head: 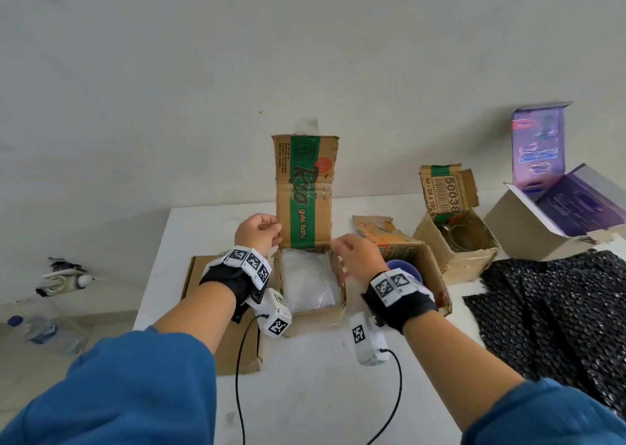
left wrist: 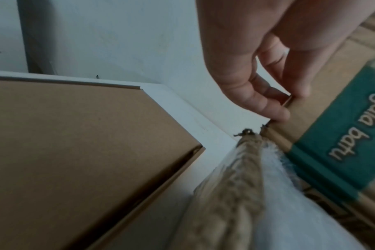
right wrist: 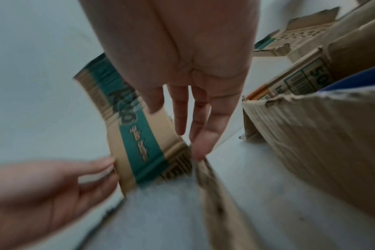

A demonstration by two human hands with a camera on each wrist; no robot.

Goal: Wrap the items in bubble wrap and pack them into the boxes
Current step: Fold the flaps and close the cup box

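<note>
Bubble-wrapped bundle (head: 310, 282) lies inside the open "Rio gula batu" cardboard box (head: 318, 312) at the middle of the white table (head: 311, 394), filling most of its floor. The box's tall green-striped back flap (head: 305, 194) stands upright. The left hand (head: 258, 230) pinches the flap's left edge low down, thumb on the printed face and fingers (left wrist: 265, 103) curled behind it. The right hand (head: 359, 258) is spread with straight fingers (right wrist: 206, 135) reaching down at the box's right wall near the far corner; the blurred wrist view does not settle whether they touch it.

Just left of this box lies a flat plain brown carton (head: 223, 312). Just to the right sits a 2nd open cardboard box (head: 430, 275) holding something blue (head: 396, 265). Farther right a 3rd torn box (head: 471, 261) holds a clear glass item (head: 460, 238), and beyond it stands an open purple-printed box (head: 528, 238). A black bubble-wrap sheet (head: 548, 312) spreads over the table's right side.
</note>
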